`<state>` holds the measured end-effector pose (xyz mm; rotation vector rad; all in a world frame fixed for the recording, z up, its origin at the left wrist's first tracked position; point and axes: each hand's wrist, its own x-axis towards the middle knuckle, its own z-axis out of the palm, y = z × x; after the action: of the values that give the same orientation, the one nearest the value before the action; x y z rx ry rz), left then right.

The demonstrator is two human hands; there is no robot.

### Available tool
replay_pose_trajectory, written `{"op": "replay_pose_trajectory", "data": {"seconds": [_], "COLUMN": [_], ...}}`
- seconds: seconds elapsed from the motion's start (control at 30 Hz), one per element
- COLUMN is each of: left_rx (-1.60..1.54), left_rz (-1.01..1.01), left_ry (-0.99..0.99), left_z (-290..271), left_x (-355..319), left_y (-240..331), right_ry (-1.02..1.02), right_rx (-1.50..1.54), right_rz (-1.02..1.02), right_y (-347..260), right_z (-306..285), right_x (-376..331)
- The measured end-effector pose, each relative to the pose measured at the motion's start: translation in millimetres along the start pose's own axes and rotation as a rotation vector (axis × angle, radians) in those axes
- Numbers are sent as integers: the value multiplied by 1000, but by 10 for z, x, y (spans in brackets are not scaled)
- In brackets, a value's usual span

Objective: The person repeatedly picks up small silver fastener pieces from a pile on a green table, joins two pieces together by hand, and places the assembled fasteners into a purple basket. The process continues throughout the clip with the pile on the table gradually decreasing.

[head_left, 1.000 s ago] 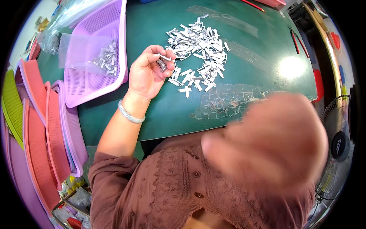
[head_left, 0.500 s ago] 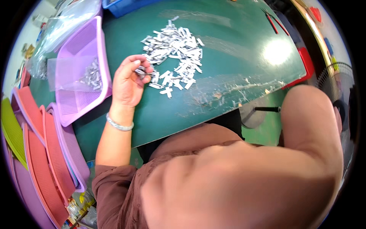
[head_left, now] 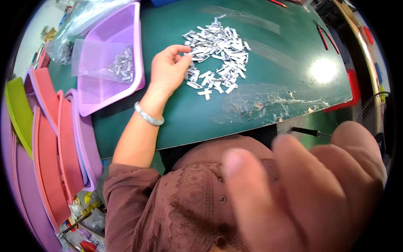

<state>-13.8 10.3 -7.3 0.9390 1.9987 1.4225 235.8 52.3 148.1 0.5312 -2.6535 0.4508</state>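
A loose pile of small light-grey strip-like pieces point(head_left: 226, 50) lies on the green table. At its left edge is my left hand point(head_left: 167, 71), back upward, a bracelet on its wrist. Its forefinger and thumb bend toward each other over some of the grey pieces; the other fingers are hidden beneath. My right hand point(head_left: 306, 189) looms large and blurred close to the camera, well away from the table. Its fingers are apart, and nothing shows in them. Left of my left hand stands a purple basket point(head_left: 94, 98) with a clear bag of grey pieces point(head_left: 122, 65) in it.
Stacked pink, purple and green baskets point(head_left: 54, 143) stand at the table's left side. Red-handled pliers point(head_left: 325, 37) and a red pencil-like stick point(head_left: 277, 3) lie toward the far right. Scraps point(head_left: 268, 105) litter the near edge of the table point(head_left: 189, 122).
The view has shifted, so the table things sit farther right. My left hand has turned from palm-up, with grey pieces in its fingers, to back-up. My right hand's fingers have come into view.
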Motion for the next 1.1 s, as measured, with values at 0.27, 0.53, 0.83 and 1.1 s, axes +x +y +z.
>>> {"op": "replay_pose_trajectory", "data": {"seconds": [0.27,0.53,0.83,1.1], "left_rx": [724,626,194,51], "left_rz": [160,287,246,320], "left_ry": [21,67,59,39], "left_z": [125,43,63,48], "left_x": [199,190,17,-129], "left_y": [124,-16,152,172], "right_ry": [59,48,4,42], "right_rx": [-39,28,61,297], "right_rz": [53,-4,-82,544], "right_y": [-61,23,107,1476], "right_z": [-408,-364,6,296], "right_x": [-95,-216,-99,143]}}
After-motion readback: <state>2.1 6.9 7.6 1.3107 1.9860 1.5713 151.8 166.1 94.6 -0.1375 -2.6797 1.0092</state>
